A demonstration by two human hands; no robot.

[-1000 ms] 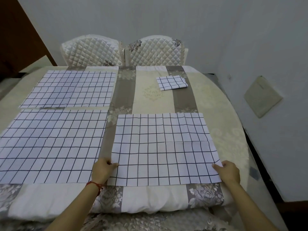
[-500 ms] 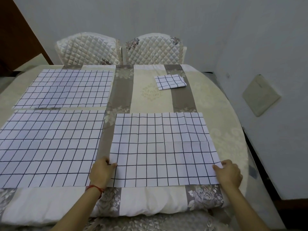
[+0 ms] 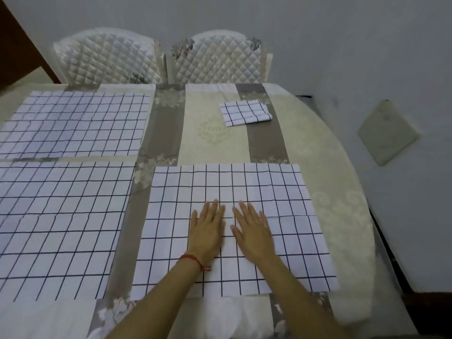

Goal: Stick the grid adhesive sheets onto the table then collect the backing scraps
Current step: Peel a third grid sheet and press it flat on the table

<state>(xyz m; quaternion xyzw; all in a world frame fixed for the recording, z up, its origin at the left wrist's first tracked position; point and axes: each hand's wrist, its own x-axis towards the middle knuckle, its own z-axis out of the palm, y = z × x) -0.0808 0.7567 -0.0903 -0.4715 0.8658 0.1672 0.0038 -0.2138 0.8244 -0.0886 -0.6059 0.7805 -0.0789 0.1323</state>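
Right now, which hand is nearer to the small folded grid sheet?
Right. The right hand lies flat almost directly below the small folded grid sheet; the left hand lies flat beside it, further left.

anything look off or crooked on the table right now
Mostly tidy. The near right grid sheet under both flat hands, left and right, shows crease lines. The far left sheet looks wrinkled. A small folded grid piece lies slightly askew at the far side, apart from the rest.

Two white quilted, diamond-stitched chair backs (image 3: 107, 58) (image 3: 219, 57) stand side by side against a plain pale grey wall (image 3: 318, 33). A dark brown wooden panel (image 3: 17, 47) fills the upper left corner. A beige square plate (image 3: 387, 133) sits tilted on the right-hand wall.
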